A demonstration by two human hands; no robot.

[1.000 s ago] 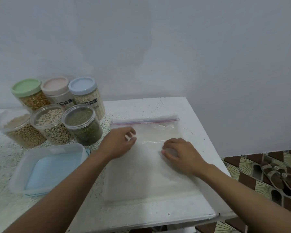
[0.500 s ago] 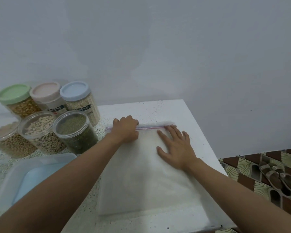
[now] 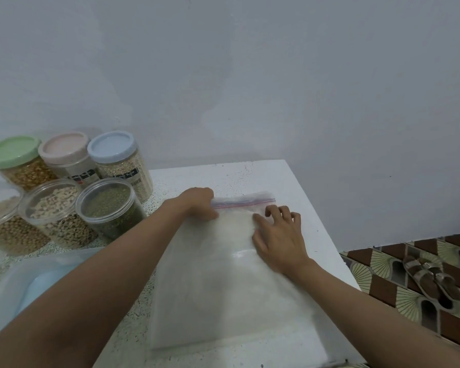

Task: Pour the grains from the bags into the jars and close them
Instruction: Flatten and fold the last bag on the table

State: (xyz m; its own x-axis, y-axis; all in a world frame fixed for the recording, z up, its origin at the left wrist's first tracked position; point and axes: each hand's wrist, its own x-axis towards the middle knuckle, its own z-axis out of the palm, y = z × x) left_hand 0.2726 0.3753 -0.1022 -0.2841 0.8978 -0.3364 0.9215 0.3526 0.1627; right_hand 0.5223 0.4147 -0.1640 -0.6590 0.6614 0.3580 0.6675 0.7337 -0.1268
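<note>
Task thing: zip bag (image 3: pixel 223 288), clear but cloudy, lying flat on the white counter (image 3: pixel 298 181), with its zip strip (image 3: pixel 246 203) along the far edge, toward the wall.
Left side: left hand (image 3: pixel 197 205) at the strip's left end, fingers (image 3: pixel 206 193) curled over the bag's edge and thumb below, pinching it.
Right side: right hand (image 3: pixel 279 235) palm-down on the bag just short of the strip, fingers (image 3: pixel 283 212) spread and slightly bent, grasping nothing.
Back row: green-lidded jar (image 3: pixel 14 158), pink-lidded jar (image 3: pixel 64 147) and blue-lidded jar (image 3: pixel 112 147), side by side by the wall, left of the bag.
Front row: jar of tan beans (image 3: pixel 3 232), jar of pale beans (image 3: pixel 56 211) and jar of green grains (image 3: pixel 109 208), packed close together.
Near left: pale blue tray (image 3: pixel 37 282), blurred, in front of the jars.
Floor: sandals (image 3: pixel 430 277) on patterned tiles, to the right of the counter.
</note>
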